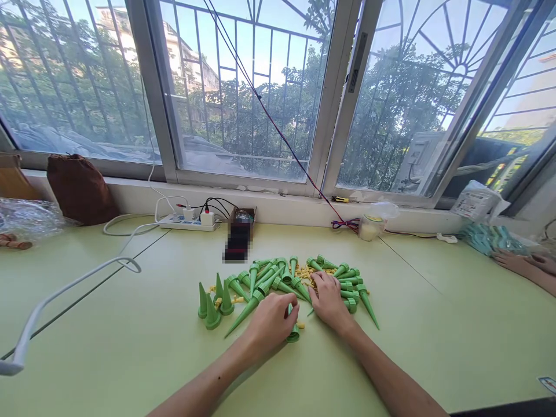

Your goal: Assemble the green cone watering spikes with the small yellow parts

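My left hand [271, 318] is closed around a green plastic watering spike [293, 335], whose wide end shows below the fingers near a small yellow piece [301, 326]. Ahead and to the right, my right hand [329, 300] reaches into a pile of small yellow valve pieces [304, 270], thumb and fingers apart; its fingertips are partly hidden among the parts. Several more green watering spikes [256, 278] lie around the yellow pieces. On the left, several green spikes stand upright [212, 315] on their wide ends, with yellow pieces beside them.
A power strip [186, 222] with plugs and a small box [243, 215] sit by the window sill. A white cable [78, 289] crosses the left side of the table [130, 347]. A jar [370, 227] stands behind. At far right, another person's hands [516, 260] touch teal items [490, 236].
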### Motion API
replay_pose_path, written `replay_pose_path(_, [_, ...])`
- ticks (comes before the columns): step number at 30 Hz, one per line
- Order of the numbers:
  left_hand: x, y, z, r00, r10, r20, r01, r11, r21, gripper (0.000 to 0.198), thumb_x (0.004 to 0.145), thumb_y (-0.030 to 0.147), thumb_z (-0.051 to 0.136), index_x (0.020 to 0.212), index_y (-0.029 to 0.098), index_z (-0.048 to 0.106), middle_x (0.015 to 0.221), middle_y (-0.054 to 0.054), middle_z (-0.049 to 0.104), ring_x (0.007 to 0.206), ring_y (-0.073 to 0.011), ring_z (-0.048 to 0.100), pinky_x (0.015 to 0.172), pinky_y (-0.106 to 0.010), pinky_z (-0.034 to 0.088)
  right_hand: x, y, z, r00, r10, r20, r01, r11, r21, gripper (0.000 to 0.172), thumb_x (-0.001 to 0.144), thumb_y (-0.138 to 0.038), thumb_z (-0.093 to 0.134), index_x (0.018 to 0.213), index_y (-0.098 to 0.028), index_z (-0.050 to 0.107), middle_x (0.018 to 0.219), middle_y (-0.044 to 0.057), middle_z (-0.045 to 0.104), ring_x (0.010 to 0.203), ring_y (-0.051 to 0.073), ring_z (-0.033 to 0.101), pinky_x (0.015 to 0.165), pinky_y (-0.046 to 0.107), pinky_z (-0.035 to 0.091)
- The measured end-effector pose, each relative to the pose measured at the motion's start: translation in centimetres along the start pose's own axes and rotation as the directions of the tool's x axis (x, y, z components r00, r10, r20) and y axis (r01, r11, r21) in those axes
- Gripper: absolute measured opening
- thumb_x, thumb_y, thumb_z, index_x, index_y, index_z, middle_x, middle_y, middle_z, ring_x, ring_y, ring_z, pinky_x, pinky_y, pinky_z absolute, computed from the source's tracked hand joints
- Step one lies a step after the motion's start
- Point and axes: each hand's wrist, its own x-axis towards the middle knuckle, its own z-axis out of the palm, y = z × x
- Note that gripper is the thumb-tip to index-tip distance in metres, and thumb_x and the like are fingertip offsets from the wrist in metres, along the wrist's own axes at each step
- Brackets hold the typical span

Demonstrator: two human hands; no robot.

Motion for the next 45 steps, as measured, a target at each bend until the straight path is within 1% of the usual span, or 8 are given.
replay_pose_path(11, [-0.14,0.29,-0.2,1.0,-0.002,0.014,0.002,1.0,0.0,0.029,0.092,0.024,0.045,0.071,0.018,0.063,0.059,-0.001,0.059,0.054,-0.0131,0.047,0.057,-0.026,0.031,0.07,0.04,0.08,1.0,0.0,0.025,0.0,1.0,0.006,0.033,0.092,-0.02,0.05,0.121,-0.012,0.063,0.127,0.015,0.061,0.12,0.029,0.052,0.107,0.042,0.029])
replay_pose_path(19, [-0.11,0.04,0.11,1.0,0.003,0.008,-0.003,1.0,0.015,0.029,0.092,0.026,0.045,0.071,0.018,0.063,0.059,-0.001,0.06,0.055,-0.0133,0.047,0.059,-0.026,0.031,0.07,-0.01,0.11,0.998,0.019,0.054,-0.016,0.999,-0.05,0.034,0.094,-0.024,0.049,0.124,-0.015,0.063,0.132,0.015,0.059,0.124,0.029,0.05,0.109,0.041,0.028])
replay_pose_path(24, [-0.11,0.06,0.14,1.0,0.006,0.007,-0.007,1.0,0.026,0.029,0.093,0.026,0.045,0.071,0.018,0.062,0.06,-0.001,0.06,0.055,-0.0136,0.048,0.059,-0.026,0.03,-0.07,-0.35,-0.29,0.995,0.02,0.094,-0.012,0.996,-0.092,0.036,0.096,-0.025,0.046,0.126,-0.014,0.063,0.135,0.014,0.058,0.126,0.03,0.047,0.109,0.042,0.027])
replay_pose_path(29, [-0.12,0.26,-0.07,1.0,0.002,0.022,-0.003,0.999,0.032,0.031,0.093,0.026,0.043,0.069,0.018,0.062,0.058,-0.001,0.058,0.054,-0.0134,0.047,0.058,-0.026,0.029,-0.08,-0.6,-0.62,0.993,0.033,0.113,-0.021,0.995,-0.102,0.036,0.097,-0.026,0.045,0.125,-0.016,0.063,0.134,0.013,0.059,0.126,0.029,0.047,0.11,0.041,0.026])
replay_pose_path(39, [-0.14,-0.02,0.09,1.0,0.013,0.018,-0.013,0.999,0.04,0.032,0.093,0.027,0.043,0.071,0.018,0.064,0.06,-0.001,0.059,0.057,-0.0141,0.048,0.059,-0.027,0.03,-0.1,-0.49,-0.52,0.995,0.032,0.1,-0.022,0.995,-0.094,0.037,0.096,-0.027,0.047,0.126,-0.014,0.064,0.131,0.015,0.059,0.125,0.029,0.047,0.11,0.04,0.027])
replay_pose_path(45, [-0.15,0.07,-0.05,1.0,0.017,0.016,-0.017,0.999,0.036,0.032,0.094,0.027,0.042,0.071,0.018,0.064,0.06,-0.002,0.06,0.056,-0.0141,0.048,0.059,-0.027,0.03,-0.16,-0.25,-0.29,0.999,0.012,0.042,-0.011,1.0,-0.025,0.032,0.093,-0.024,0.051,0.119,-0.016,0.067,0.124,0.014,0.063,0.121,0.028,0.051,0.108,0.042,0.029])
